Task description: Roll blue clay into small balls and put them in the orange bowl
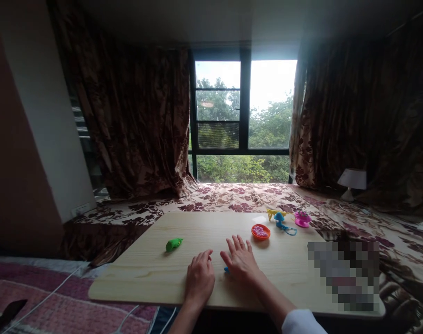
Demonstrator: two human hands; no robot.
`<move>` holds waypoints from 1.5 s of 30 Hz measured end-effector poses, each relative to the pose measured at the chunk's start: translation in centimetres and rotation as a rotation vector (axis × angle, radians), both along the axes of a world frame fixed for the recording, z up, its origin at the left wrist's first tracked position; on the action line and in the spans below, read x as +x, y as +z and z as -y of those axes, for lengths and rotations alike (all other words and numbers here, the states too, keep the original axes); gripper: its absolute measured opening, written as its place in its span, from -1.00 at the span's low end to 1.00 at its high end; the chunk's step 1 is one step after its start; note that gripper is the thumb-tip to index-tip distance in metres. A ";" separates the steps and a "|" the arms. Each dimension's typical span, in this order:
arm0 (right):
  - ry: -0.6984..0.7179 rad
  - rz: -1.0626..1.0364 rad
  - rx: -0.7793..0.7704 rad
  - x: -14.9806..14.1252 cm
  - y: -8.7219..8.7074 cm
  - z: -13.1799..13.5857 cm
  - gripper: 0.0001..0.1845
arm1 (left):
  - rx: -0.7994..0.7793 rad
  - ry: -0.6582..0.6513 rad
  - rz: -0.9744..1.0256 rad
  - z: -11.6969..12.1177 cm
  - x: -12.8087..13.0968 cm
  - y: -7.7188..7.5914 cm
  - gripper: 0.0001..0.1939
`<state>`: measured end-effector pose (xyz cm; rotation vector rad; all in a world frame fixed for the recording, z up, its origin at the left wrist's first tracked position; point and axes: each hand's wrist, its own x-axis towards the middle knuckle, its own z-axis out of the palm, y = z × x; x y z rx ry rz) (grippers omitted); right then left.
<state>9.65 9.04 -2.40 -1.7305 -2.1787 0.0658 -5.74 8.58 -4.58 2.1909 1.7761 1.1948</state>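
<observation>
Both my hands rest on a light wooden board (145, 273) near its front edge. My right hand (239, 260) lies flat with fingers stretched out, pressing on a small blue piece (226, 269) that peeks out at its left side. My left hand (199, 277) sits just beside it, fingers loosely curled, and I cannot see anything in it. A green lump of clay (173, 244) lies on the board to the left of my hands.
At the board's far right are an orange dish (260, 231) holding pink balls, a blue tool (280, 220), a yellow piece (273, 213) and a pink mould (302, 219). A floral bedspread (232, 195), curtains and a window lie beyond. A white lamp (352, 181) stands right.
</observation>
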 end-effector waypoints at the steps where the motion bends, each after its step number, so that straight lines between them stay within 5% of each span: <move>1: 0.018 0.009 0.002 -0.1 -0.3 0.9 -0.33 | 0.001 0.005 0.000 0.0 0.0 -0.1 -0.68; 7: 0.142 0.044 0.058 -0.1 -1.8 5.8 -0.39 | -0.004 0.011 -0.010 -0.1 0.0 -0.6 -0.67; 16: -0.040 0.026 0.040 0.4 -0.7 -1.3 -0.34 | 0.029 0.025 -0.053 0.4 0.2 -0.2 -0.68; 25: 0.180 0.049 0.070 -0.1 -2.1 7.0 -0.41 | 0.019 0.032 -0.065 0.1 0.1 -0.6 -0.67; 33: 0.021 0.036 0.010 0.8 -1.0 -1.0 -0.37 | 0.031 0.024 -0.107 0.2 0.3 -0.2 -0.67; 36: 0.002 0.028 0.004 0.9 -0.9 -2.0 -0.35 | 0.032 0.032 -0.118 0.2 0.3 -0.3 -0.67; 45: 0.241 0.040 0.063 0.3 -1.9 7.2 -0.41 | 0.008 0.039 -0.115 0.3 0.4 -0.4 -0.66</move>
